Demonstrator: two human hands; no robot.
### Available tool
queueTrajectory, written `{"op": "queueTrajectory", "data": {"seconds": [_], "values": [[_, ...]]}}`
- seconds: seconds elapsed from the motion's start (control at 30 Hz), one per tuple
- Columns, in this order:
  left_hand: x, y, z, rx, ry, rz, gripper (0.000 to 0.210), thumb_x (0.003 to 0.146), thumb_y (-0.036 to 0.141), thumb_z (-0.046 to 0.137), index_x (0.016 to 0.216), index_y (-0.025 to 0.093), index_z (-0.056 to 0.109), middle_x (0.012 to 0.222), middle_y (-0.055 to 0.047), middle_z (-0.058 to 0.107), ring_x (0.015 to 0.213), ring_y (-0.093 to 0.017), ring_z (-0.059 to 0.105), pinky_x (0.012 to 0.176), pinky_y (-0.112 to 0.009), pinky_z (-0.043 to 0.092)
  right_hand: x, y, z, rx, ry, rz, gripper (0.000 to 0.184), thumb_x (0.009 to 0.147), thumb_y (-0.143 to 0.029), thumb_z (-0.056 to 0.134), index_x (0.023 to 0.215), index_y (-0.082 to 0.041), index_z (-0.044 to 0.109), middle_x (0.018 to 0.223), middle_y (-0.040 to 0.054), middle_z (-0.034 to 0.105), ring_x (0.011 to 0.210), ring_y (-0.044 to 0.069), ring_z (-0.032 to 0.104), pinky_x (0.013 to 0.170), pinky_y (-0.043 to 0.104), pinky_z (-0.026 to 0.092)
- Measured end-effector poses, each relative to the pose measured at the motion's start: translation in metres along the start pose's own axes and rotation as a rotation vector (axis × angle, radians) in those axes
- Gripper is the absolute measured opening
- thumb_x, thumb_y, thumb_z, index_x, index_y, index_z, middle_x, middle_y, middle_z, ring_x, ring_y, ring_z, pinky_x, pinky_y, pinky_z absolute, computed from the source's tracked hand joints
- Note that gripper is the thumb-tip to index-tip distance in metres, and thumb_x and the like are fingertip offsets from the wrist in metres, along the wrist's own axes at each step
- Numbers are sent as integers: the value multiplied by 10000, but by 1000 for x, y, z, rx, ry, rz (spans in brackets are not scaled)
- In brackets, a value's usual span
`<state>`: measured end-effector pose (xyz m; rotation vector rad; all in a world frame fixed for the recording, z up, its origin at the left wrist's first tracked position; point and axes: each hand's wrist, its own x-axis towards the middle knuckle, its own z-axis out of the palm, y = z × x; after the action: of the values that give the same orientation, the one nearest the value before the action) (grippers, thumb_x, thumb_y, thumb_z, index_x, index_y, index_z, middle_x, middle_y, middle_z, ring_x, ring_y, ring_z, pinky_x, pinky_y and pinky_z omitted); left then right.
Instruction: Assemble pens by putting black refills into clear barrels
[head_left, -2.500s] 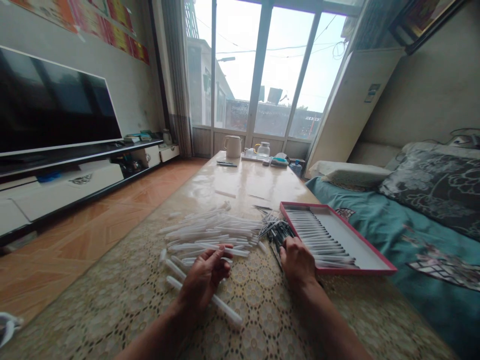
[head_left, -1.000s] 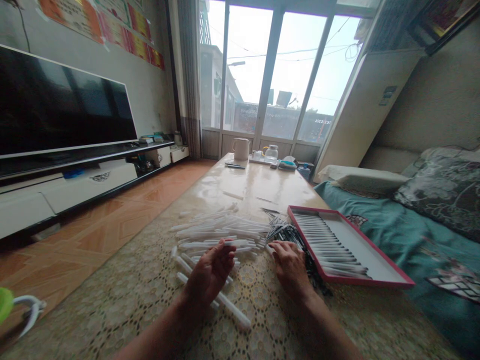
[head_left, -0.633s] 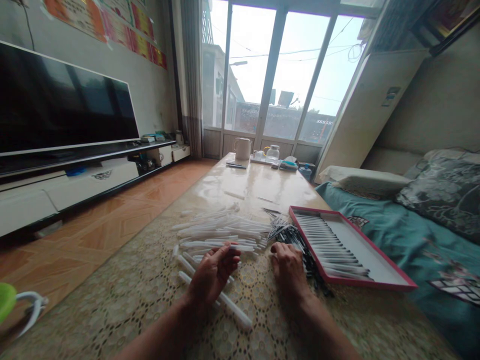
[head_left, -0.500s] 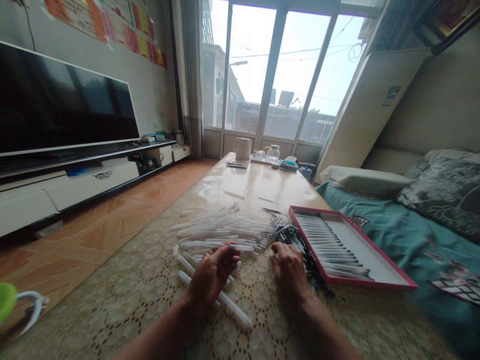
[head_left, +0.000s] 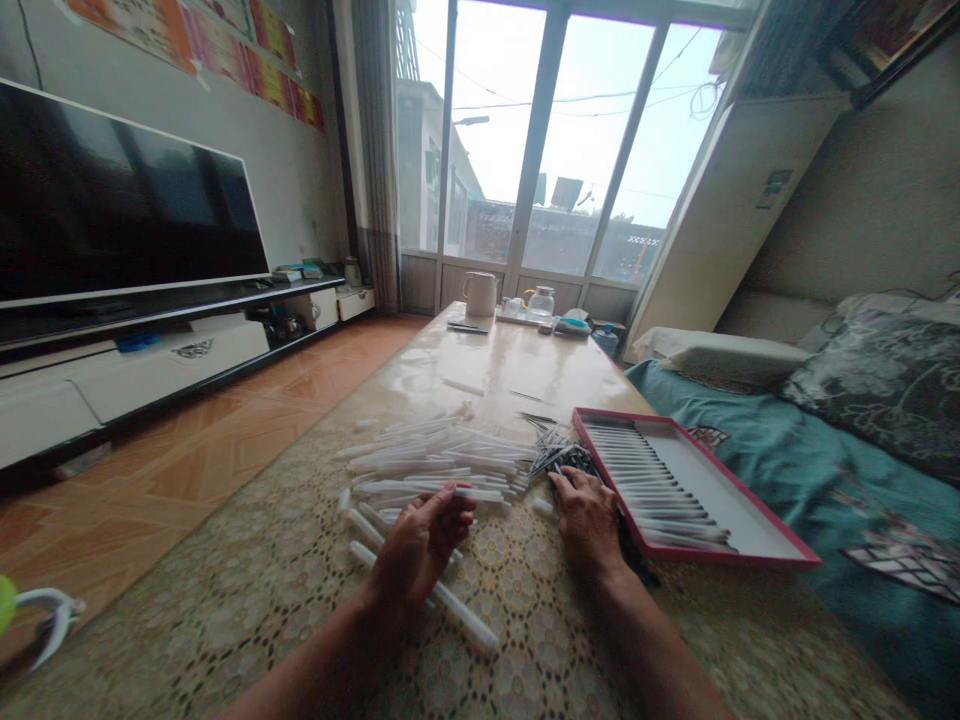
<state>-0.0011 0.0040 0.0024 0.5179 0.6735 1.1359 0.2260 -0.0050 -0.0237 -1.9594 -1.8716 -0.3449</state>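
A thick, straight white plastic tube [head_left: 463, 612] lies slantwise on the table [head_left: 540, 645], whose pale covering has a flower pattern; its middle is hidden by the left hand [head_left: 420, 538]. That hand has its fingers curled and its thumb near the index finger, at the near edge of a loose pile of slim translucent white tubes [head_left: 427, 460]. One tube of the pile shows right at its fingertips, though I cannot tell whether it is gripped. The right hand [head_left: 591, 512] rests palm down over the near part of a heap of thin dark rods [head_left: 550, 448], its fingers bent among them; whether they close on a rod cannot be told. A short white piece [head_left: 543, 507] lies just left of it. Right beside this hand, a shallow red-rimmed tray [head_left: 697, 470] holds a row of slender white, dark-tipped sticks [head_left: 645, 475]. Farther off stands a beige pitcher [head_left: 481, 294], near a clear glass jug [head_left: 541, 303].
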Motion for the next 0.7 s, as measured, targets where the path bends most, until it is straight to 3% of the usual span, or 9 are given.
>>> {"op": "queueTrajectory", "data": {"seconds": [0.17, 0.53, 0.7], "values": [[-4, 3, 2, 4, 4, -16, 128, 821, 96, 545, 799, 118, 669, 644, -40, 704, 530, -94, 638, 505, -161, 500, -1, -4, -9, 41, -5, 7, 170, 820, -92, 504, 819, -201, 633, 914, 61, 650, 918, 216, 524, 782, 317, 320], [-3, 3, 1, 8, -14, -6, 85, 799, 130, 592, 776, 124, 673, 650, -43, 708, 517, -97, 628, 491, -164, 494, -4, 1, -10, 5, 6, 15, 62, 787, -153, 554, 760, -198, 587, 875, 80, 615, 862, 249, 521, 727, 335, 368], [-5, 4, 3, 36, 9, -10, 51, 774, 132, 621, 767, 115, 668, 642, -46, 704, 514, -97, 623, 493, -169, 487, -5, -9, -16, 366, 63, -48, 38, 807, -177, 513, 791, -189, 546, 794, 52, 607, 742, 197, 558, 665, 298, 422]]}}
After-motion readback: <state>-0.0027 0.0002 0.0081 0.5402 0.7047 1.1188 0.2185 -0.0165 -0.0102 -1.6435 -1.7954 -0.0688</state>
